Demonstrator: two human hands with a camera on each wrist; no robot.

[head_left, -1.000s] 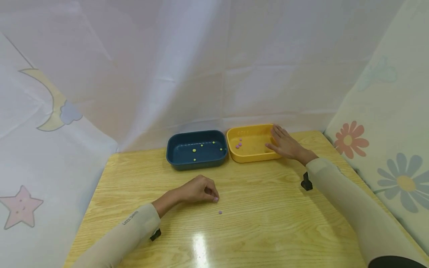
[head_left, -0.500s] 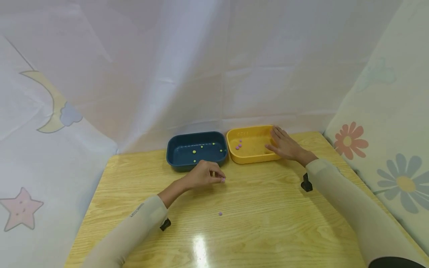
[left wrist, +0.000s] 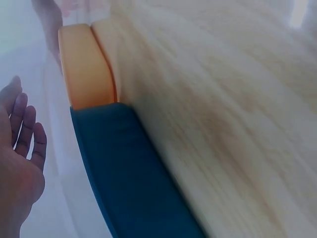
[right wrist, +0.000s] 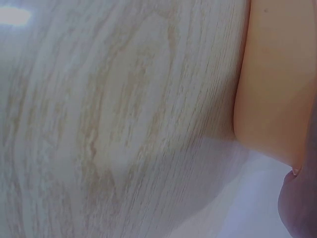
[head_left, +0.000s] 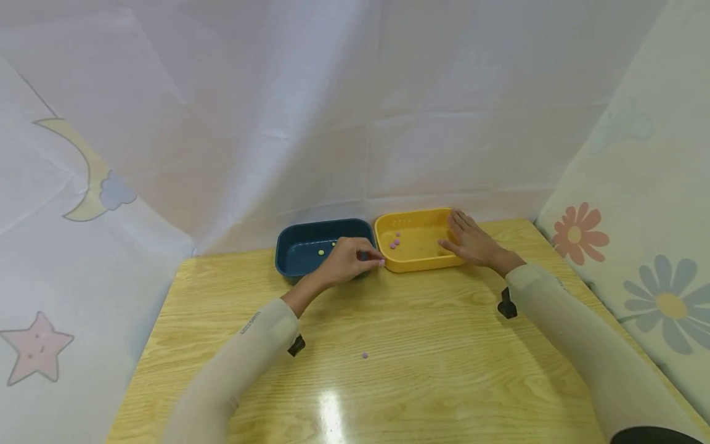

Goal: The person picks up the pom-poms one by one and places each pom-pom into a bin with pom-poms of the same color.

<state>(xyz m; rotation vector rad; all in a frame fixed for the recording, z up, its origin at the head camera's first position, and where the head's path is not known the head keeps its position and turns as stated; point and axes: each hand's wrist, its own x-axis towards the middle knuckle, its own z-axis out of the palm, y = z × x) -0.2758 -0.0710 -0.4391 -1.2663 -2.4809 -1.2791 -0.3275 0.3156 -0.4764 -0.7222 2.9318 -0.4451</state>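
Note:
Between thumb and fingertips my left hand (head_left: 345,260) pinches a small purple ball (head_left: 381,263), at the near left corner of the yellow tray (head_left: 424,266). That hand is over the right front part of the dark blue tray (head_left: 291,265), hiding some of the yellow balls (head_left: 321,252) in it. Several purple balls (head_left: 396,242) lie at the left inside the yellow tray. With fingers extended, my right hand (head_left: 474,240) rests on the right end of the yellow tray. In the left wrist view the fingertips of my left hand (left wrist: 22,148) show above the trays, the ball out of sight.
One more purple ball (head_left: 365,355) lies on the wooden table (head_left: 432,345), nearer to me. The two trays stand side by side close to a white cloth backdrop (head_left: 310,123). A printed cloth (head_left: 638,246) hangs at the right.
My left hand has lifted a purple ball from the table and carried it forward and right, up to the yellow tray's near left corner. My right hand has stayed in place.

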